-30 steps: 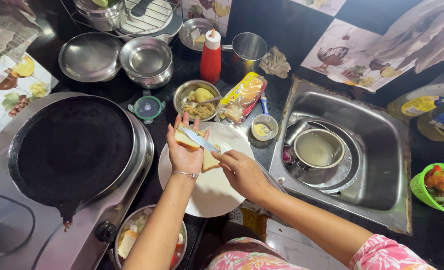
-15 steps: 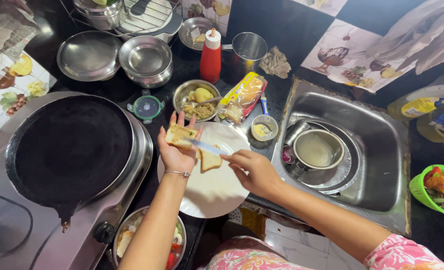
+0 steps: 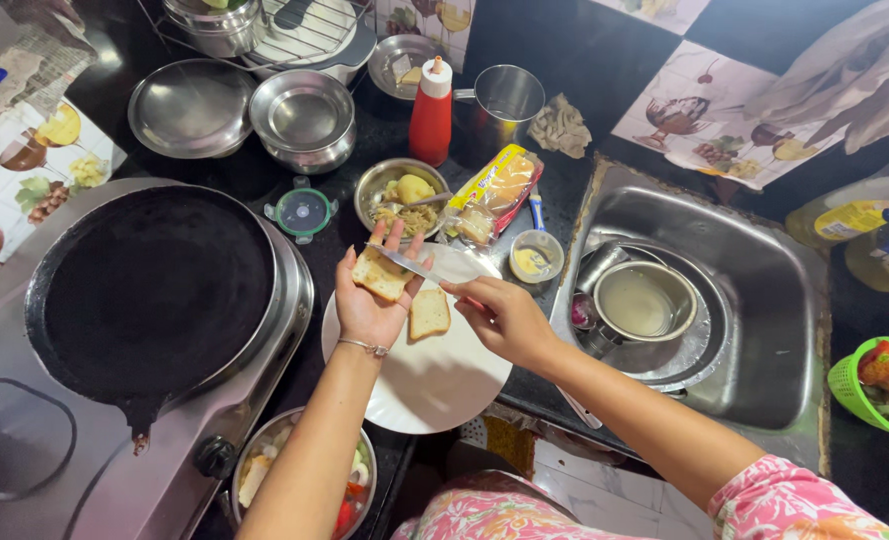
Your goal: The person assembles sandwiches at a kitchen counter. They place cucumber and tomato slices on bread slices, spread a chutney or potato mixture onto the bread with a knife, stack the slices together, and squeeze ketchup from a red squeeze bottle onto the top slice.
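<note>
So far, 1 slice of bread [image 3: 380, 273] lies flat on the open palm of my left hand [image 3: 369, 300], fingers spread and slightly cupped under it, held above the far left rim of the white plate [image 3: 434, 385] that sits on the dark worktop between the black griddle pan [image 3: 149, 290] and the steel sink [image 3: 764, 290]. My right hand [image 3: 499, 318] has its fingers closed round the handle of a table knife [image 3: 409, 264], whose blade lies across the top of that slice. I judge the spreading to be underway rather than finished: the slice shows only a faint coating, and I cannot tell how evenly it is covered. A 2nd slice [image 3: 429, 313] rests on the plate just beside my left wrist, and it looks to me as if it is yet to be handled, though its top is too small to read. The small tub of yellow spread [image 3: 536, 257] stands open at the plate's far right edge, near the sink. The griddle pan is bare, so nothing has gone on it yet. The knife handle is hidden inside my right fist, and the bowl of chopped vegetables [image 3: 269, 470] at the near edge is partly covered by my left forearm.
</note>
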